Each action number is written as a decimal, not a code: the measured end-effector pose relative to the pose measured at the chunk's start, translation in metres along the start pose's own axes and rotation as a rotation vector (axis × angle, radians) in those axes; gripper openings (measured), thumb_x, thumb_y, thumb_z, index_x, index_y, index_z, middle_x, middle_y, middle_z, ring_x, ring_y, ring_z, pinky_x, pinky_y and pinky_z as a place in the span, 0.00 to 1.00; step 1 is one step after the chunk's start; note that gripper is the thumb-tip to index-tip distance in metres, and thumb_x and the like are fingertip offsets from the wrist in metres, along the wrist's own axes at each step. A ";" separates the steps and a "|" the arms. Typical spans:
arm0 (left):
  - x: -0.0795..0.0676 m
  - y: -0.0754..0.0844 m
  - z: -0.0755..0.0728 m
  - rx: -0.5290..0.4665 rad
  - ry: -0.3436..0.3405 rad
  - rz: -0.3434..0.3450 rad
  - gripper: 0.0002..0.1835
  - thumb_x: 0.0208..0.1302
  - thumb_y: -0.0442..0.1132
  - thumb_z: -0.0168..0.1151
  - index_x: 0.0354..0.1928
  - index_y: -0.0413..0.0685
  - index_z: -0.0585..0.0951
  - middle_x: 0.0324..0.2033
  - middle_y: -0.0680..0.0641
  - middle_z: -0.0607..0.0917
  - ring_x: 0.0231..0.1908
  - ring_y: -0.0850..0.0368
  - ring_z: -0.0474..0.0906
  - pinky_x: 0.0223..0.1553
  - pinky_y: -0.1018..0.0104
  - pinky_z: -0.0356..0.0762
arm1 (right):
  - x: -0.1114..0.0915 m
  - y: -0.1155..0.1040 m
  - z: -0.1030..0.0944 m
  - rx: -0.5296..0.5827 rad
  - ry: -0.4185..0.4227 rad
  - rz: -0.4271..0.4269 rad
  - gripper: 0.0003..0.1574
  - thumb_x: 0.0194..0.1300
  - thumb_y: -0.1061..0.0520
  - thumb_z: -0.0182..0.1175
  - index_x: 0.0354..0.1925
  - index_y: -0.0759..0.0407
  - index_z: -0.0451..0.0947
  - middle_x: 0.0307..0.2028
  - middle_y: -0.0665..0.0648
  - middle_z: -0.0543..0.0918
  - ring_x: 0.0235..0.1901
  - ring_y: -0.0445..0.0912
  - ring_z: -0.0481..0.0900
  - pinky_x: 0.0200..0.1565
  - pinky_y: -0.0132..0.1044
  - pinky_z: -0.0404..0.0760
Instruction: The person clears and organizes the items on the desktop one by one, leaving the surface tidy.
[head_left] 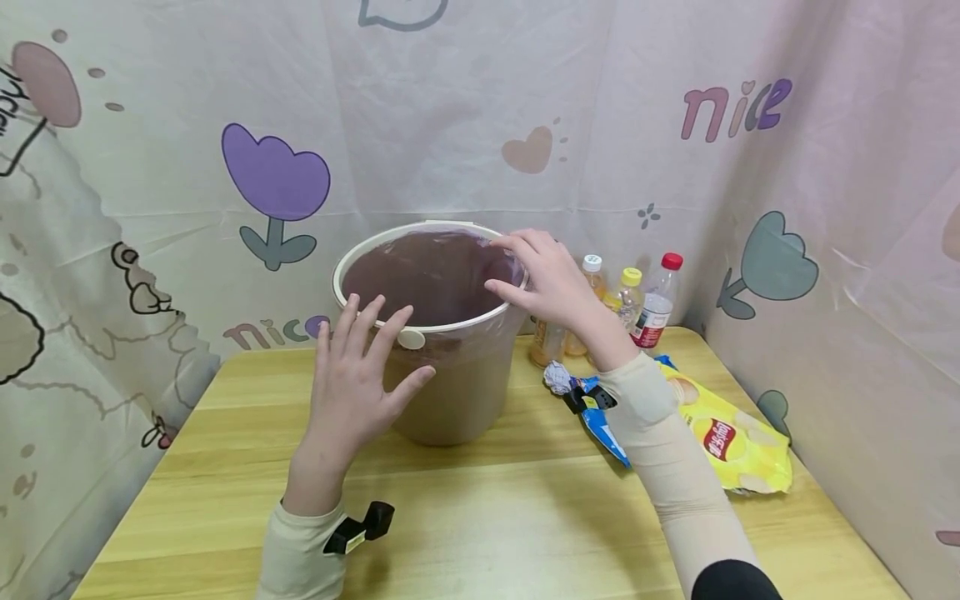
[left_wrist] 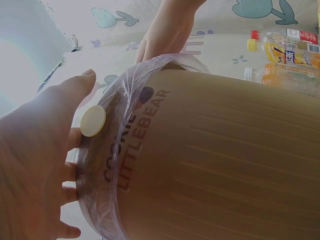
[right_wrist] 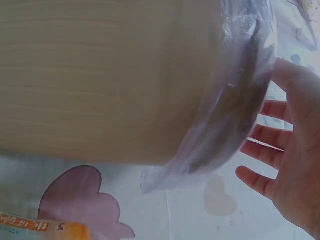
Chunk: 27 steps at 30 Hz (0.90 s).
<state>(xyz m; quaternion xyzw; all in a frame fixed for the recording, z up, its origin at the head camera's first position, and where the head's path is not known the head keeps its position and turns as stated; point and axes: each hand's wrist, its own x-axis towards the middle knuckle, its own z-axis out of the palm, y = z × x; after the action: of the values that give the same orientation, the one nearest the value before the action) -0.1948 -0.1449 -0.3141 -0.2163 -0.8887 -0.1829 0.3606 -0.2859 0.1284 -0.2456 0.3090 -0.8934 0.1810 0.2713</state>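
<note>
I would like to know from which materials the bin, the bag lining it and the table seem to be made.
Bin: probably plastic, matte brown, with shallow ribs along its side.
Bag: likely thin plastic film, translucent and shiny; it wrinkles, catches light and shows the bin through.
Table: wood or a wood-like laminate, light sheen, visible grain; I cannot tell which.

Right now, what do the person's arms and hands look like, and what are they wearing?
The left hand and right hand wear no gloves. A cream left sleeve and matching right sleeve reach the wrists. Each wrist has a small black gadget. A black patch shows farther up the right arm.
</note>
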 end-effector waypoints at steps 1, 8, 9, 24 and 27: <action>0.000 0.000 0.000 -0.002 -0.003 -0.002 0.42 0.62 0.78 0.36 0.69 0.62 0.67 0.69 0.42 0.66 0.74 0.39 0.51 0.67 0.27 0.46 | -0.003 0.001 0.000 0.009 0.009 0.006 0.34 0.62 0.41 0.64 0.62 0.53 0.72 0.59 0.58 0.76 0.62 0.54 0.69 0.60 0.54 0.69; 0.000 0.000 -0.001 -0.009 -0.015 -0.012 0.41 0.62 0.77 0.40 0.69 0.63 0.66 0.70 0.42 0.65 0.75 0.41 0.49 0.68 0.28 0.44 | -0.025 0.014 -0.003 0.086 0.103 0.036 0.32 0.61 0.46 0.66 0.60 0.58 0.73 0.58 0.59 0.76 0.62 0.54 0.70 0.65 0.53 0.67; 0.000 0.000 -0.001 -0.008 -0.014 -0.011 0.41 0.62 0.77 0.40 0.69 0.63 0.66 0.70 0.42 0.65 0.75 0.41 0.49 0.68 0.28 0.44 | -0.029 0.016 -0.003 0.094 0.114 0.046 0.32 0.61 0.47 0.66 0.60 0.58 0.73 0.58 0.60 0.76 0.61 0.54 0.70 0.65 0.53 0.67; 0.000 0.000 -0.001 -0.010 -0.008 -0.008 0.39 0.62 0.75 0.42 0.69 0.63 0.67 0.69 0.42 0.67 0.74 0.40 0.51 0.67 0.27 0.45 | -0.089 0.048 0.015 0.140 0.109 0.204 0.32 0.65 0.43 0.62 0.61 0.56 0.71 0.60 0.60 0.75 0.63 0.56 0.68 0.63 0.60 0.67; -0.001 0.000 -0.002 -0.018 -0.014 -0.015 0.37 0.62 0.72 0.48 0.68 0.64 0.67 0.69 0.42 0.67 0.75 0.41 0.51 0.68 0.28 0.45 | -0.103 0.056 0.025 0.139 0.084 0.246 0.32 0.66 0.43 0.61 0.61 0.57 0.71 0.60 0.61 0.75 0.62 0.58 0.69 0.62 0.61 0.67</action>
<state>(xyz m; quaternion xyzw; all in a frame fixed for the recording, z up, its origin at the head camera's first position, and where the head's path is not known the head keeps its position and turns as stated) -0.1934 -0.1464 -0.3137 -0.2144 -0.8910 -0.1921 0.3510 -0.2638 0.2047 -0.3349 0.2075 -0.8978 0.2868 0.2621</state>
